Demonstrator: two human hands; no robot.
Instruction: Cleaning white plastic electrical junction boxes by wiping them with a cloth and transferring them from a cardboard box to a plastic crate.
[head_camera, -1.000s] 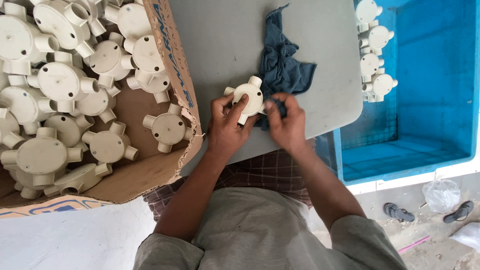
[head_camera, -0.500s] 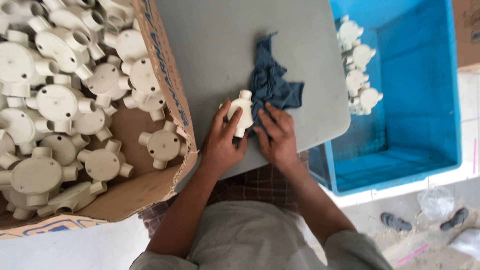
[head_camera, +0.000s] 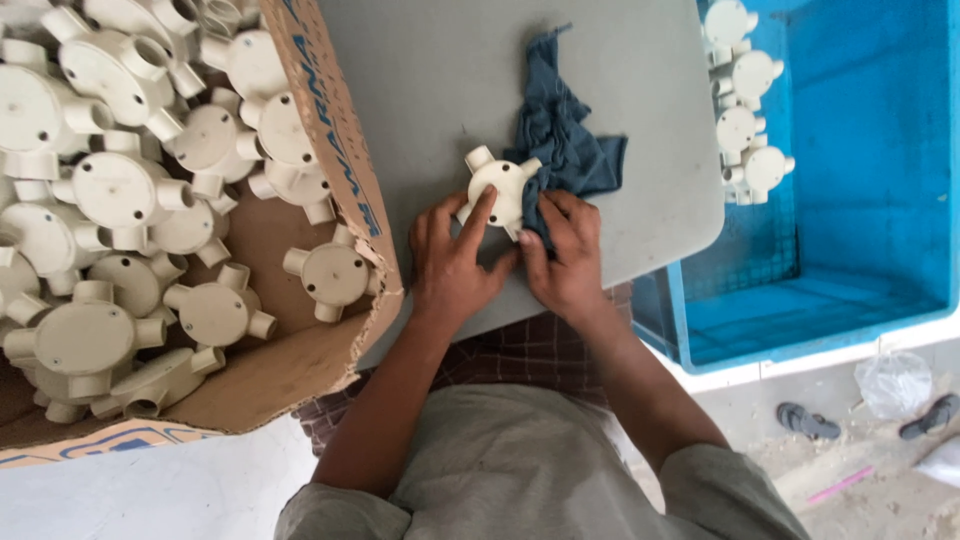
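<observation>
At frame centre, the left hand (head_camera: 452, 262) grips one cream four-way junction box (head_camera: 498, 187); the right hand (head_camera: 562, 258) pinches one blue rag (head_camera: 565, 150) against it. Four boxes (head_camera: 742, 95) sit in the blue crate (head_camera: 860, 200), upper right.

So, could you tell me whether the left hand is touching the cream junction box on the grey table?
Touching. The head view shows the left hand with fingers laid across the face of the cream junction box, no gap between them.
</observation>
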